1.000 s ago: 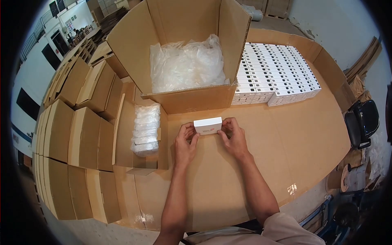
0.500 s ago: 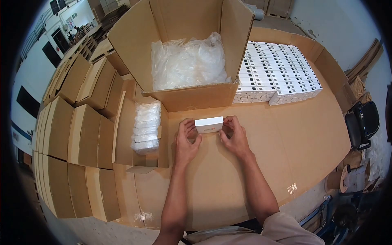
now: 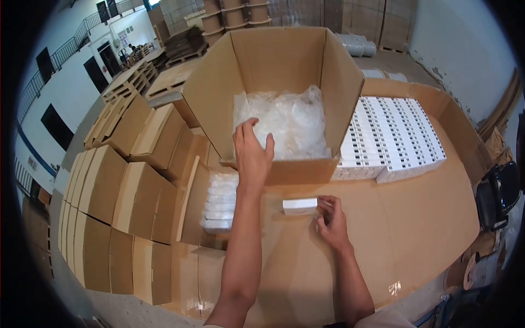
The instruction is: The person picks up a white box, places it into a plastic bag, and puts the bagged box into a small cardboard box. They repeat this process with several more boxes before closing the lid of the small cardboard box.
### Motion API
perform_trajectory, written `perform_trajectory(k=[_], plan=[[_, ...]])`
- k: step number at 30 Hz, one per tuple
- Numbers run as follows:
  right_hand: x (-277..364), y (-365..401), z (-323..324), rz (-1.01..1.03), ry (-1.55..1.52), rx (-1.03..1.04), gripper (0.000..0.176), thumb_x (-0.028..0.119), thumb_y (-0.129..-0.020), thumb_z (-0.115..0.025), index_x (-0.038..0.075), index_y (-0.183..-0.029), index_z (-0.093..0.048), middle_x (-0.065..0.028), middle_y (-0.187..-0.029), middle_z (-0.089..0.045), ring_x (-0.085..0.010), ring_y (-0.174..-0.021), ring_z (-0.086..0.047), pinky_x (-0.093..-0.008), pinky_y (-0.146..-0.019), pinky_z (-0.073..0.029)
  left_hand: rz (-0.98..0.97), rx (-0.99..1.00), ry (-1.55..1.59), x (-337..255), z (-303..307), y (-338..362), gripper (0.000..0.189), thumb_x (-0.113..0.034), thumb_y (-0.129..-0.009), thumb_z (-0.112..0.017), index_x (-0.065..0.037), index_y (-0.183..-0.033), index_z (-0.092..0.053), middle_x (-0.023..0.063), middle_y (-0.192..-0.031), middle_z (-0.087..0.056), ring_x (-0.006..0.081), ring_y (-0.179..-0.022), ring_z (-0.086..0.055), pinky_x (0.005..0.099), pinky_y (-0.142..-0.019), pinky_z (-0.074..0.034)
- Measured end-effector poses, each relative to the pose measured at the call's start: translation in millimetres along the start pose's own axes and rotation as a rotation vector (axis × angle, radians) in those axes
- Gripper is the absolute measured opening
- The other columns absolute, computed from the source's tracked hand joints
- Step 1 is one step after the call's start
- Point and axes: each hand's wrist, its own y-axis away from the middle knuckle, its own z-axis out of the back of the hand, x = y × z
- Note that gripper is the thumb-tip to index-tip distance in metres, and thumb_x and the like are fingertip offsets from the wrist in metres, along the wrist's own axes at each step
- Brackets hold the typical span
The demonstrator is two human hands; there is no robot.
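Observation:
My left hand (image 3: 252, 156) reaches over the front wall of the large open carton (image 3: 295, 174). Its fingers are apart and hold nothing; in front of them lies a heap of clear plastic bags (image 3: 292, 123) inside that carton. A small white box (image 3: 299, 206) is at the middle of the cardboard-covered table (image 3: 366, 240). My right hand (image 3: 332, 223) grips the box's right end between thumb and fingers. Left of my left forearm, a narrow open carton (image 3: 191, 210) holds a row of plastic-wrapped white boxes (image 3: 220, 205), partly hidden by the arm.
Rows of white boxes (image 3: 396, 131) are stacked at the back right, inside a low cardboard rim (image 3: 465, 112). Several brown cartons (image 3: 104, 183) are piled along the left. A black chair (image 3: 495, 197) stands beyond the right edge.
My left hand has let go of the white box and moved up to the large carton. The right hand stays at the box's right end. The camera view has tilted upward.

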Motion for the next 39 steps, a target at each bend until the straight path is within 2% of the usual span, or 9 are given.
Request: perform_trajectory(k=[6,9,12,15,18,22,32,35,39], plan=[[-7,-1,2,0.013,-0.049,-0.032,0.048,-0.009,-0.083,-0.055,0.0,-0.129,-0.044,-0.0175,-0.127,-0.065,-0.0253,-0.119,-0.069,-0.0322,-0.09,-0.054,0.479,0.508,-0.282,75,-61,-70,0.032,-0.009,-0.087,-0.073,0.002,-0.117,-0.068,0.0268,-0.126,-0.064,0.0439,-0.118,-0.062,0.0482,-0.102,-0.051],[-5,-2,1,-0.016,-0.096,-0.035,0.046,-0.01,-0.084,-0.054,0.0,-0.128,-0.045,-0.0174,-0.126,-0.065,-0.0247,-0.118,-0.069,-0.0316,-0.094,-0.053,0.357,0.334,-0.185,79,-57,-80,0.024,-0.006,-0.086,-0.071,0.002,-0.109,-0.073,0.0291,-0.118,-0.069,0.0442,-0.112,-0.067,0.0463,-0.097,-0.055],[2,-2,2,-0.06,-0.146,-0.039,0.045,-0.011,-0.085,-0.053,0.0,-0.128,-0.046,-0.0171,-0.125,-0.065,-0.0239,-0.118,-0.069,-0.0321,-0.096,-0.053,0.36,0.253,-0.059,68,-45,-93,0.026,-0.012,-0.087,-0.074,0.001,-0.109,-0.075,0.0223,-0.109,-0.074,0.0407,-0.103,-0.071,0.043,-0.091,-0.056],[3,-2,1,-0.056,-0.148,-0.041,0.045,-0.011,-0.085,-0.053,-0.001,-0.128,-0.046,-0.0168,-0.123,-0.065,-0.0233,-0.116,-0.07,-0.0325,-0.096,-0.053,0.36,0.214,0.013,55,-37,-107,0.021,-0.008,-0.092,-0.065,0.007,-0.105,-0.072,0.0263,-0.104,-0.074,0.0395,-0.088,-0.074,0.0407,-0.083,-0.061],[-2,-1,2,-0.034,-0.131,-0.048,0.045,-0.012,-0.084,-0.053,-0.001,-0.127,-0.045,-0.0171,-0.123,-0.065,-0.0237,-0.115,-0.07,-0.0325,-0.097,-0.053,0.551,0.208,0.578,41,-32,-110,0.021,-0.008,-0.099,-0.059,0.008,-0.106,-0.07,0.0188,-0.101,-0.075,0.0279,-0.087,-0.075,0.0365,-0.08,-0.062],[-7,1,2,-0.03,-0.156,-0.052,0.044,-0.014,-0.086,-0.05,-0.002,-0.127,-0.044,-0.0176,-0.124,-0.062,-0.0247,-0.116,-0.069,-0.0333,-0.099,-0.052,0.518,0.238,0.901,27,-21,-104,0.02,-0.008,-0.105,-0.053,0.004,-0.121,-0.06,0.0128,-0.104,-0.07,0.0223,-0.092,-0.072,0.0341,-0.078,-0.063],[-13,21,3,-0.07,-0.349,-0.183,0.041,-0.015,-0.091,-0.05,0.0,-0.129,-0.042,-0.0164,-0.125,-0.057,-0.0237,-0.113,-0.068,-0.0331,-0.099,-0.051,0.598,0.284,1.042,-35,47,6,0.031,-0.014,-0.106,-0.057,-0.001,-0.131,-0.044,0.0151,-0.107,-0.072,0.0193,-0.086,-0.071,0.0349,-0.07,-0.06],[-18,35,4,-0.049,-0.441,-0.235,0.033,-0.002,-0.096,-0.06,0.0,-0.126,-0.047,-0.0129,-0.116,-0.063,-0.0197,-0.106,-0.067,-0.0308,-0.095,-0.052,0.615,0.294,1.038,-44,56,66,0.034,-0.014,-0.103,-0.062,-0.002,-0.13,-0.045,0.0125,-0.105,-0.072,0.0165,-0.084,-0.07,0.033,-0.068,-0.058],[7,48,14,-0.083,-0.627,-0.061,0.024,0.01,-0.101,-0.062,0.001,-0.122,-0.053,-0.0103,-0.113,-0.063,-0.0165,-0.097,-0.065,-0.0297,-0.088,-0.053,0.737,0.303,0.962,-52,67,154,0.035,-0.011,-0.101,-0.067,-0.002,-0.129,-0.047,0.0095,-0.104,-0.071,0.0125,-0.086,-0.067,0.0281,-0.072,-0.055]])
